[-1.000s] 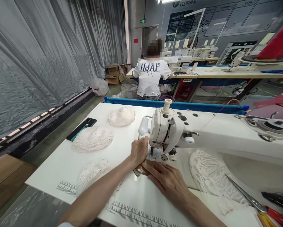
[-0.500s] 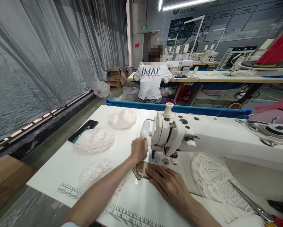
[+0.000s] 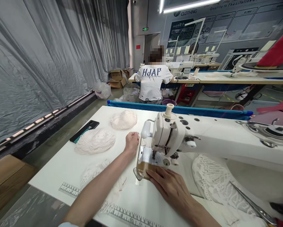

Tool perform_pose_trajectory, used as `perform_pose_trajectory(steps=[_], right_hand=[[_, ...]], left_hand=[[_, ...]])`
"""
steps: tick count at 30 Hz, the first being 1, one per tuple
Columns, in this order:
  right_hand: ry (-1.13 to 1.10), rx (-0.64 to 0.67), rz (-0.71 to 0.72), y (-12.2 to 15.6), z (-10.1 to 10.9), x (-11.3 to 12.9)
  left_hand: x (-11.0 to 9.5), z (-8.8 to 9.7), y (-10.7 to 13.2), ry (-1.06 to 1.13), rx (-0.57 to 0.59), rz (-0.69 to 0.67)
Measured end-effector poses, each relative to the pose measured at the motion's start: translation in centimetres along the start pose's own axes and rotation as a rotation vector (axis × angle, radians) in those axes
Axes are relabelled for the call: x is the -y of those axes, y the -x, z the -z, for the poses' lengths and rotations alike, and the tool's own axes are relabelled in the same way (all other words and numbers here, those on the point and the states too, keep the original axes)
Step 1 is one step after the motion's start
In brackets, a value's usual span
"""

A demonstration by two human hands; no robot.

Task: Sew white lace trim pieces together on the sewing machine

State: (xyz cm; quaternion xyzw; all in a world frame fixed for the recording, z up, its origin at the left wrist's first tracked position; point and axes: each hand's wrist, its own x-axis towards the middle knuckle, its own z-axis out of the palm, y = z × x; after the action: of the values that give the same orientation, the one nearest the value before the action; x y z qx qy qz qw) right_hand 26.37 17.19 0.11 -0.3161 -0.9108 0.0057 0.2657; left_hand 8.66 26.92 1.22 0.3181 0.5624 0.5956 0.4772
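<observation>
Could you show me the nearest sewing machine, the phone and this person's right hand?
Sewing machine (image 3: 217,134): head view, on its white body.
Phone (image 3: 88,127): head view, on its black part.
Right hand (image 3: 172,183): head view, on its back.

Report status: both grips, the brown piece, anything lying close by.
Left grip curled closed beside the needle plate, contents unclear. Right grip flat, partly over the brown piece. Scissors on lace, off to the right.
</observation>
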Motion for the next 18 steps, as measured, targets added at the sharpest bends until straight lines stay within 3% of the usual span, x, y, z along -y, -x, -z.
perform_pose_trajectory(steps=[6, 10, 15, 18], right_hand=[[-0.004, 0.000, -0.024, -0.1, -0.1, 0.0], [-0.091, -0.033, -0.055, -0.1, -0.1, -0.2], [-0.228, -0.102, -0.178, -0.6, 1.0, 0.3], [-0.531, -0.065, -0.329, -1.4, 2.8, 2.0]], left_hand=[[-0.9, 0.4, -0.2, 0.077, 0.045, 0.017], [-3.3, 1.0, 0.3, 0.009, 0.158, -0.016], [-7.8, 2.9, 3.4, -0.223, 0.468, -0.037], [-9.7, 3.3, 7.3, -0.471, 0.700, -0.034]])
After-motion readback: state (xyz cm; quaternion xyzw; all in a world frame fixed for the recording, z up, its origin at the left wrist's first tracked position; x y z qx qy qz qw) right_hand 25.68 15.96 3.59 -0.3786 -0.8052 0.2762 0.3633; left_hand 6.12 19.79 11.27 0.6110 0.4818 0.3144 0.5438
